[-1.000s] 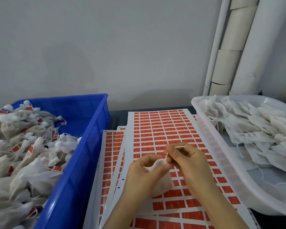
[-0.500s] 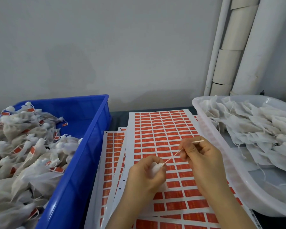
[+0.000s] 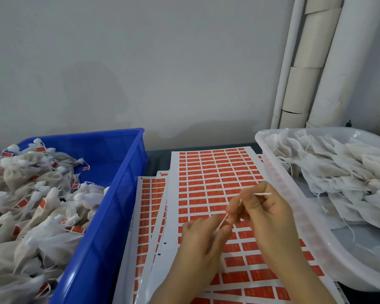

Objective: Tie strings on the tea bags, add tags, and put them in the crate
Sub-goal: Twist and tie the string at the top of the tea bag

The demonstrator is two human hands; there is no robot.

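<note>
Grey wall (image 3: 140, 62) behind, white pipes (image 3: 329, 73) at right rear. Dark bench (image 3: 156, 159) carries overlapping sheets of red tags (image 3: 213, 172). Blue crate (image 3: 123, 194) at left, filled with tied, tagged tea bags (image 3: 31, 205). White tray (image 3: 294, 207) at right holds untied tea bags (image 3: 338, 172). Left hand (image 3: 198, 240) over sheets, fingers curled round one tea bag (image 3: 213, 234), bag mostly hidden. Right hand (image 3: 266, 213) just beside, thumb and fingers pinched on string (image 3: 222, 221); string taut between hands, free end projecting right of right hand.
</note>
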